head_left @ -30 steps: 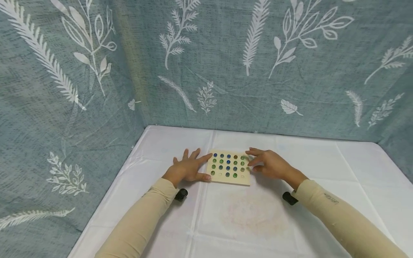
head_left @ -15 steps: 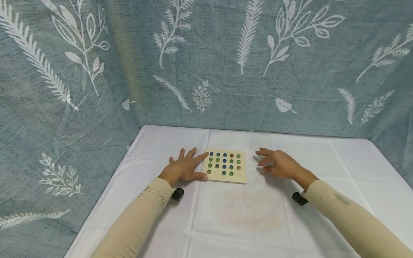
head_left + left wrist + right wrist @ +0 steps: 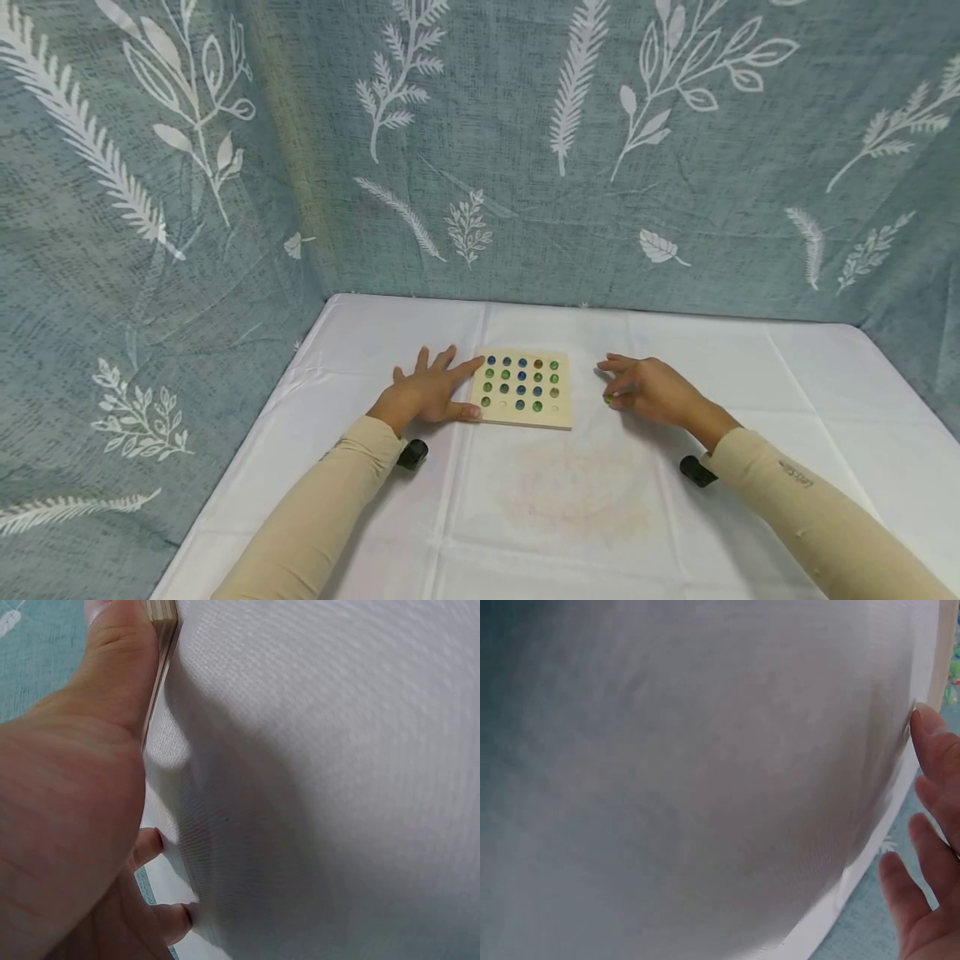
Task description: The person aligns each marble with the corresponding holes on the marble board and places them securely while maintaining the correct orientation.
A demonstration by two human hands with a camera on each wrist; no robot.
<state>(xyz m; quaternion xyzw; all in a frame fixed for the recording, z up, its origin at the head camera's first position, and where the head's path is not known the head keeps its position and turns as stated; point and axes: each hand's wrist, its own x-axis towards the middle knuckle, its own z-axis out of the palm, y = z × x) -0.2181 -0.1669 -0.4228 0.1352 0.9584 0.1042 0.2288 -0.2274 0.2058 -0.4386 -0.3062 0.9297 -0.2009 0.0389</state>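
Observation:
A pale wooden board [image 3: 525,423] lies on the white cloth, with rows of blue, green and amber glass marbles [image 3: 522,376] in its round holes. Two holes in the front row hold no marble. My left hand [image 3: 426,393] lies spread at the board's left side, thumb and index finger touching its edge. In the left wrist view the thumb lies along the board's layered edge [image 3: 161,609]. Right of the board, apart from it, my right hand [image 3: 652,392] pinches a small green marble [image 3: 608,400] at the thumb tip. The right wrist view barely shows this marble.
A white cloth [image 3: 570,508] covers the table. Blue-green curtains [image 3: 510,167] with white leaf prints stand behind and to the left. A black wrist camera [image 3: 413,454] sits under the left wrist, another black camera [image 3: 697,472] under the right.
My right hand has moved right, away from the board's edge, then dipped slightly; a green marble now shows at its fingertips. The left hand stays at the board's edge. The head view has shifted slightly.

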